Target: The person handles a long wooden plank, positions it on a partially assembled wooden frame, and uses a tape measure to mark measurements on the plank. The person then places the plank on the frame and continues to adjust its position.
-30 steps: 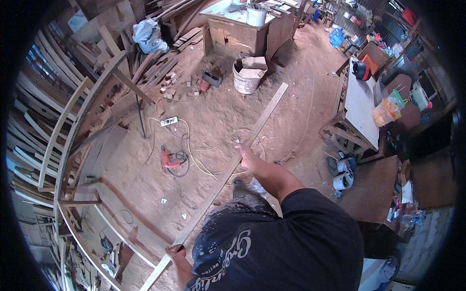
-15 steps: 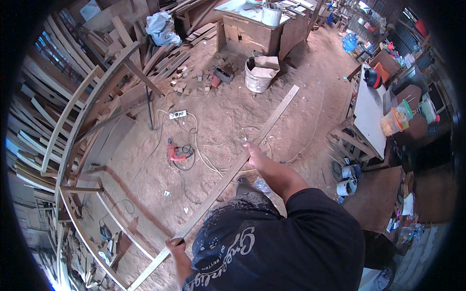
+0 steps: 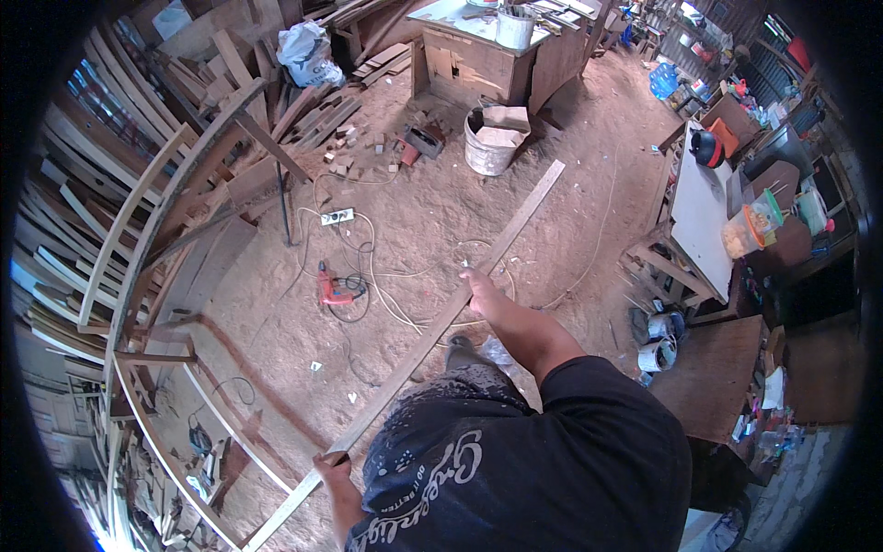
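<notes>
A long, narrow wooden plank (image 3: 418, 353) runs diagonally across the view, from the lower left up toward the middle right. Around its lower part closes my left hand (image 3: 336, 471). Farther up, my right hand (image 3: 484, 293) grips the same plank, its arm stretched forward. The plank's far end hangs over the dusty floor, and its near end lies beside a curved wooden frame (image 3: 147, 414) at the left. Beyond the plank, a red power drill (image 3: 338, 293) rests on the floor with its dark cord coiled beside it.
A white power strip (image 3: 338, 217) and loose cables lie on the floor. A white bucket (image 3: 487, 158) of wood pieces stands ahead, before a wooden workbench (image 3: 474, 69). At the right is a white-topped table (image 3: 699, 216); at the left, stacked curved timber (image 3: 69, 239).
</notes>
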Action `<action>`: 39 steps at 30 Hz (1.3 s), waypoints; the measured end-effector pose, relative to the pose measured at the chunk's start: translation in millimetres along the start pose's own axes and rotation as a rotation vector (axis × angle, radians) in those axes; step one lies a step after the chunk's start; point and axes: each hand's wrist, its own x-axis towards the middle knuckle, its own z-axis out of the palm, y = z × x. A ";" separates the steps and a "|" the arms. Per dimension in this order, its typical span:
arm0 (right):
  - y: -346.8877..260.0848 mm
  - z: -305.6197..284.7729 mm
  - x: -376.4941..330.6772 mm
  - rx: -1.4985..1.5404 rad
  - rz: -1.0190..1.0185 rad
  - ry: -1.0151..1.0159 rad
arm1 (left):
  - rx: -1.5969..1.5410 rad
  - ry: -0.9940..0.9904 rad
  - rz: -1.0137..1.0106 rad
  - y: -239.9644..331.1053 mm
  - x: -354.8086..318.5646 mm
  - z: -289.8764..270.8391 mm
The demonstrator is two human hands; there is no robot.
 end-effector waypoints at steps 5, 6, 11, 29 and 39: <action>-2.1 0.4 5.5 -0.038 0.024 0.075 | 0.024 -0.011 0.088 -6.8 -0.2 2.4; -2.4 0.5 5.9 -0.038 0.023 0.052 | 0.032 -0.045 0.094 -5.7 0.2 2.8; -2.4 2.2 8.7 -0.011 0.039 0.101 | -0.246 -0.033 -0.283 9.4 5.8 1.3; -22.9 24.4 -22.3 0.005 0.063 0.080 | -0.160 -0.078 -0.084 16.3 -31.6 28.0; -34.8 37.0 -35.4 -0.092 0.128 0.163 | 0.096 0.157 0.066 6.2 -5.3 18.4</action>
